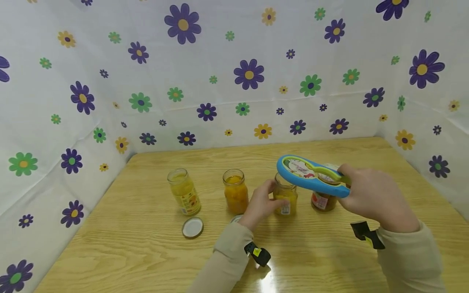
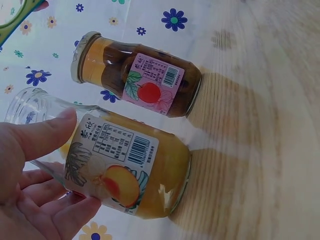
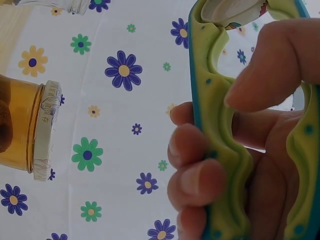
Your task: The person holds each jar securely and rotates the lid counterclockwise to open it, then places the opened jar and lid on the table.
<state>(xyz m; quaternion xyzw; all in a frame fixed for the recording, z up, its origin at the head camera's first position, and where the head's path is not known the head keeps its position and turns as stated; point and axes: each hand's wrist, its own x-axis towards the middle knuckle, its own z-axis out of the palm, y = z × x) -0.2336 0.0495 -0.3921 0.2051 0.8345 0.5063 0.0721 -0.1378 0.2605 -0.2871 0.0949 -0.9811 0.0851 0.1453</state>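
My left hand (image 1: 261,204) holds a lidless glass jar of yellow peaches (image 2: 165,175), thumb on one side and fingers on the other. The jar (image 1: 289,199) stands upright on the table. My right hand (image 1: 373,197) grips the handles of a blue and green jar opener (image 1: 318,186), its fingers curled round one handle in the right wrist view. Within the opener's loop sits a printed lid (image 1: 299,167), above the open jar's mouth and slightly right of it. A jar of dark fruit (image 2: 145,75) with its lid on stands right of the peach jar, partly behind the opener.
To the left stand an open jar of orange fruit (image 1: 235,195) and a taller open yellow jar (image 1: 185,193). One loose lid (image 1: 192,228) lies in front; another (image 1: 236,219) is partly hidden by my left wrist. Flowered cloth (image 1: 220,49) surrounds the wooden table (image 1: 128,244).
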